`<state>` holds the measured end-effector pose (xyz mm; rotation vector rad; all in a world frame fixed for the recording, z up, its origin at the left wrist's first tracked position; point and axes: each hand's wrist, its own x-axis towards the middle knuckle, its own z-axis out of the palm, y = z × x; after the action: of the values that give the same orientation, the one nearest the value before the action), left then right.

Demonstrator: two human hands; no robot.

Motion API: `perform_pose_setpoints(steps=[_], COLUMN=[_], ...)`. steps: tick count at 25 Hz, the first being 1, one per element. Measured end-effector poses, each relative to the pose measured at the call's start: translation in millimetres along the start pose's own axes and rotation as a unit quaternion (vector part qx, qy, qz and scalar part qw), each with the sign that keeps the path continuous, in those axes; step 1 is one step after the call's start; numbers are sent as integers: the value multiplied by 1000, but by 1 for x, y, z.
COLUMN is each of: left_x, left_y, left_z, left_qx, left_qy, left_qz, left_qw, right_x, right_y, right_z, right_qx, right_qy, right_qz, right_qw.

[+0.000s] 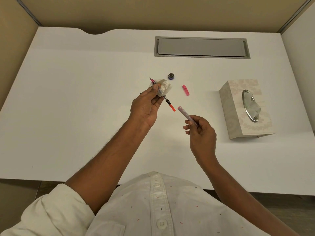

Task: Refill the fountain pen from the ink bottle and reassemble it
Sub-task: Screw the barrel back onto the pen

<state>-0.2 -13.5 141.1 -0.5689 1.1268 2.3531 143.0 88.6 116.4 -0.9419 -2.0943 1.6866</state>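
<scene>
So it's a plain white bench boxed in by tan partition walls, with a grey cable hatch sunk in along the far edge. Over on the right sits a patterned tissue box, one sheet poking out of its metal ring.

Mid-bench there's a little dark ink bottle, and just near-right of it a pink cap lying flat. Nothing sits between the two hands.

The left hand has its fingers pinched around the pen front section, nib pointing far-left and the red converter knob aimed near-right. A crumpled tissue is right behind it; can't tell if it's held or lying on the bench.

The right hand has its fingers curled round the translucent pink barrel, whose open end faces the knob, close but not touching.
</scene>
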Motion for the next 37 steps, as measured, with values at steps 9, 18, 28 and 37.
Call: perform_pose_setpoints(steps=[9, 18, 28, 37], left_x=[0, -3, -7, -5], left_y=[0, -5, -11, -13], left_z=[2, 6, 6, 3], left_qx=[-6, -8, -3, 16], left_qy=[9, 7, -12, -33], left_qz=[0, -3, 5, 8], left_qw=[1000, 1000, 1000, 999], right_x=[-7, -5, -1, 4], right_y=[3, -4, -22, -32], right_z=[0, 10, 26, 29], right_qx=[-5, 16, 86, 123], right_qy=[22, 15, -2, -17], right_qz=[-25, -22, 22, 52], right_qw=[999, 1000, 996, 991])
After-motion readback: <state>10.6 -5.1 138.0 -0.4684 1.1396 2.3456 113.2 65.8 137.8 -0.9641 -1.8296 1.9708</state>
